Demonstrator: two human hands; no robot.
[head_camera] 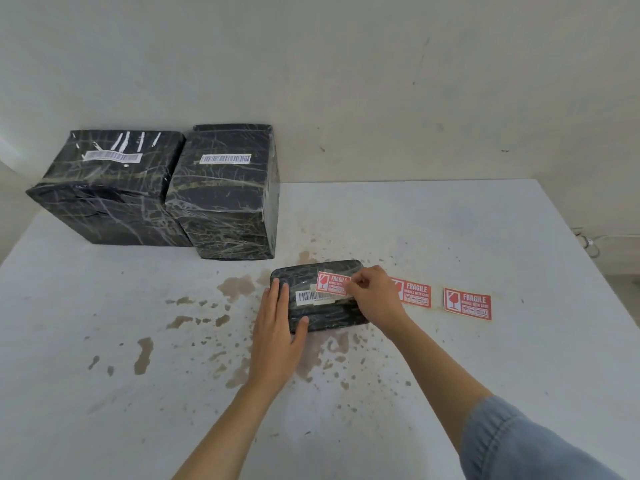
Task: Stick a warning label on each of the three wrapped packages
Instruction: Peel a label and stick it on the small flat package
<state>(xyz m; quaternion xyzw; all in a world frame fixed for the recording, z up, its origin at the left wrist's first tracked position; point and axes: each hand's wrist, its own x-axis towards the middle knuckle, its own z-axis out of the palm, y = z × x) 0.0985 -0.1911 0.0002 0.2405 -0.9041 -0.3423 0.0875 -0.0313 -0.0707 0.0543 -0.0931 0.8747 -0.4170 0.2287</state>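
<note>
A small flat package [329, 315] in black wrap lies at the table's middle, a barcode sticker on its top. My left hand [277, 327] presses flat on its left end, thumb against the near side. My right hand [372, 296] pinches the right end of a red FRAGILE label [331, 284] that lies over the package's top. Two more red FRAGILE labels [414, 292] [467, 303] lie on the table to the right. Two large black-wrapped packages [104, 188] [225, 192], each with a barcode sticker, stand side by side at the back left.
The white table [450, 358] has brown stains and spatter around the small package and to its left. A pale wall rises just behind the table. The table's right edge runs diagonally at the far right, with a cable on the floor beyond.
</note>
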